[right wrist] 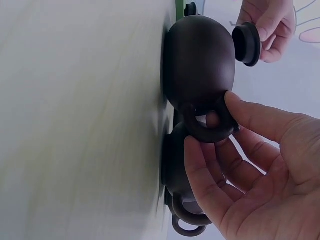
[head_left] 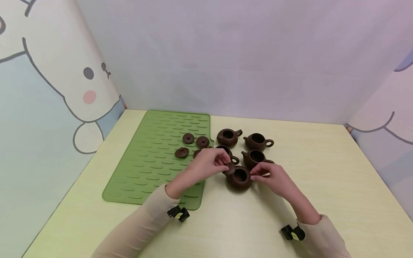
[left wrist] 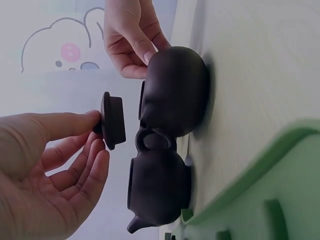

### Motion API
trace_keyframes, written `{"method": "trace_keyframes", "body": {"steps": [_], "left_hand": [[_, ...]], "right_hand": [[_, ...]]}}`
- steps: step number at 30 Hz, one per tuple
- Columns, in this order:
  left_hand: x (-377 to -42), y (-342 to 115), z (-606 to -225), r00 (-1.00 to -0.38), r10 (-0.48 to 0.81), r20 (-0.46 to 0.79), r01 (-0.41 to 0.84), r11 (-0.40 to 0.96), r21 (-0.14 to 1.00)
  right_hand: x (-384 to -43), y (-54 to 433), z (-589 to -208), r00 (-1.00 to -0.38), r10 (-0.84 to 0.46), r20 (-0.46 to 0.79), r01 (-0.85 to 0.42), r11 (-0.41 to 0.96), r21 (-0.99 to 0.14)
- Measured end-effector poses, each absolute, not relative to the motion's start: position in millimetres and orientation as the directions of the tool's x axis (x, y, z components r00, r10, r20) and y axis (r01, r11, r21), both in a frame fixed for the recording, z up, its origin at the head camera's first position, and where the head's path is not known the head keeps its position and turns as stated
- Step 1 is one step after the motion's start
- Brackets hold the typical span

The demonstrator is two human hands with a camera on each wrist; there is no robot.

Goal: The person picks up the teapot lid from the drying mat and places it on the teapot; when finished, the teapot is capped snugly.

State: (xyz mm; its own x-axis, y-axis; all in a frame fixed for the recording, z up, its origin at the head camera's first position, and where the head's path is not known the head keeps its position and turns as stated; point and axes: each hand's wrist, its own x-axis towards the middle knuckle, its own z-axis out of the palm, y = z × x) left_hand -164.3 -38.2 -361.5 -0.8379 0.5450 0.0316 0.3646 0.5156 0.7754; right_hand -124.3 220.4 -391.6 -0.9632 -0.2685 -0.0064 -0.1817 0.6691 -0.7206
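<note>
My left hand (head_left: pixel 206 164) pinches a dark brown teapot lid (left wrist: pixel 116 121) by its knob, thumb on one side and fingers on the other. The lid is held on edge in the left wrist view, beside and above the mouth of the nearest teapot (head_left: pixel 239 183). That teapot stands uncovered on the table, its round opening showing. With thumb and fingers, my right hand (head_left: pixel 275 178) grips the looped handle (right wrist: pixel 206 133) of this same teapot. A second open teapot (left wrist: pixel 159 187) stands close behind it, handle toward the first one's spout.
A green ridged mat (head_left: pixel 151 143) lies on the left of the pale wooden table (head_left: pixel 309 154). Several lids rest on it, among them a tilted lid (head_left: pixel 182 152). Other lidless teapots stand behind the hands, including a far right teapot (head_left: pixel 257 142) and a back teapot (head_left: pixel 227 138).
</note>
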Motion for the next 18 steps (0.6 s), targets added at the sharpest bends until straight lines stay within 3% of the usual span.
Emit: {"method": "trace_keyframes", "body": {"steps": [18], "left_hand": [[-162, -5, -366, -0.801, 0.598, 0.024, 0.429, 0.546, 0.72]], "right_hand": [[-124, 220, -388, -0.961, -0.273, -0.036, -0.162, 0.665, -0.729]]}}
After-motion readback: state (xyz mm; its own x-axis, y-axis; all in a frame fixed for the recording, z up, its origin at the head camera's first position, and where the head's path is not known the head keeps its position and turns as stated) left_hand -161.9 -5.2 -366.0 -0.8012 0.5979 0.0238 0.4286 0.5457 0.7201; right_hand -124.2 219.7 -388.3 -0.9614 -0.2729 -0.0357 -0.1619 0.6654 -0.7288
